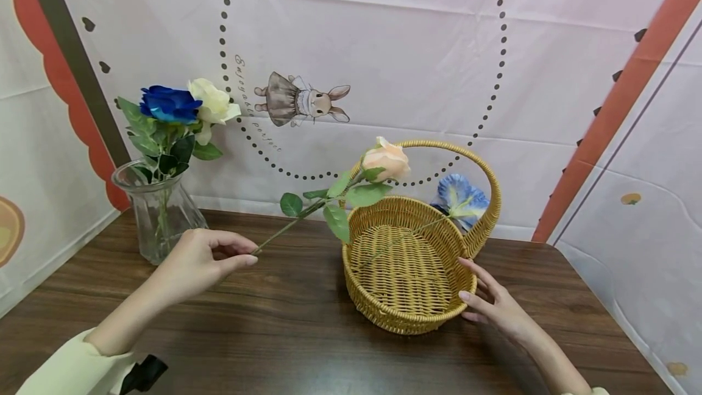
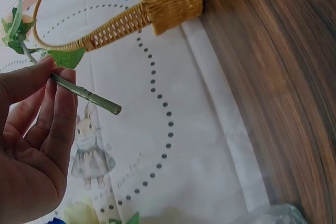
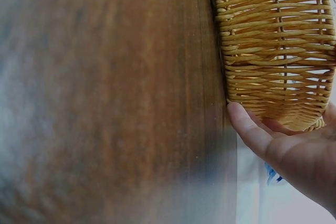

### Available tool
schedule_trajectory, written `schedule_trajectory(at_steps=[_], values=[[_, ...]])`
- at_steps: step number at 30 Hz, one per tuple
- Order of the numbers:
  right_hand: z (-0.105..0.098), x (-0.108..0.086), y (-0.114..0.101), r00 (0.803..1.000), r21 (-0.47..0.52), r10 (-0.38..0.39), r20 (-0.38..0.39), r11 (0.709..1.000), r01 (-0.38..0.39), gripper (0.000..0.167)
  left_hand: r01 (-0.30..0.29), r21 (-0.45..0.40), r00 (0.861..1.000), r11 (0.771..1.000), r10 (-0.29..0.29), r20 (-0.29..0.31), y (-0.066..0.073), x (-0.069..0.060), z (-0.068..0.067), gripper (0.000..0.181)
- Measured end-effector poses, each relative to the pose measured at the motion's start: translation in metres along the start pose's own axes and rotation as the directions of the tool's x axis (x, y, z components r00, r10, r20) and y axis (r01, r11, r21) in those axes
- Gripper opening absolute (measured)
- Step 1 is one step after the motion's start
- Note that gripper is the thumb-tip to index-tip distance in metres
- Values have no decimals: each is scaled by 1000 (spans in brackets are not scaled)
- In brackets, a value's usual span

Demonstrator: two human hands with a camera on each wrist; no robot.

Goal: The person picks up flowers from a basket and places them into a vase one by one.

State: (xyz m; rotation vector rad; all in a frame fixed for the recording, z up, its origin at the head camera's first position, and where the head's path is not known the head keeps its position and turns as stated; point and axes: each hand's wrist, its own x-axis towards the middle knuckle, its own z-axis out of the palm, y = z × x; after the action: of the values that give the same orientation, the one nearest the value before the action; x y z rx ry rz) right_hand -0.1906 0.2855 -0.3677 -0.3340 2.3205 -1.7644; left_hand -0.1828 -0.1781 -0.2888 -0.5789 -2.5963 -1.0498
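Note:
My left hand [image 1: 197, 261] pinches the green stem of a peach rose [image 1: 387, 161] between thumb and fingertips. Its bloom tilts up to the right, in front of the wicker basket's handle. In the left wrist view, the cut stem end [image 2: 113, 107] sticks out past the fingers. My right hand [image 1: 496, 303] grips the right side of the wicker basket [image 1: 356, 288], with fingertips over the rim and another finger against the outer wall, also seen in the right wrist view. A blue flower [image 1: 462, 200] lies with its stem across the basket and its bloom by the handle base.
A glass vase [image 1: 159, 212] stands at the back left of the wooden table [image 1: 263, 340]. It holds a blue rose [image 1: 170, 103] and a white rose [image 1: 212, 102] with green leaves. Printed cloth [image 1: 417, 66] hangs behind the table and along both sides.

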Motion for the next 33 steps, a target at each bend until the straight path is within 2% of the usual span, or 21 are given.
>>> schedule_trajectory(at_steps=[5,9,15,20,25,33], values=[[0,1,0,1000,-6,2,-3,1000,-2,60,18,62,998,998,-14,-62,-5,-6,-12,10],[0,1,0,1000,-9,4,-4,1000,-4,60,45,85,991,995,-34,-131,-10,-10,-23,11],[-1,1,1,1000,-5,0,-2,1000,0,61,80,113,968,990,-51,-245,-18,-15,-41,16],[-2,1,1,1000,-2,-16,8,1000,16,61,128,92,949,988,-95,-301,-24,-17,-58,21],[-2,1,1,1000,2,-18,6,1000,18,60,141,34,916,989,-118,-383,-29,-17,-70,21],[-2,1,0,1000,-1,-10,6,1000,10,60,194,-100,860,976,-218,-461,-38,-15,-92,8]])
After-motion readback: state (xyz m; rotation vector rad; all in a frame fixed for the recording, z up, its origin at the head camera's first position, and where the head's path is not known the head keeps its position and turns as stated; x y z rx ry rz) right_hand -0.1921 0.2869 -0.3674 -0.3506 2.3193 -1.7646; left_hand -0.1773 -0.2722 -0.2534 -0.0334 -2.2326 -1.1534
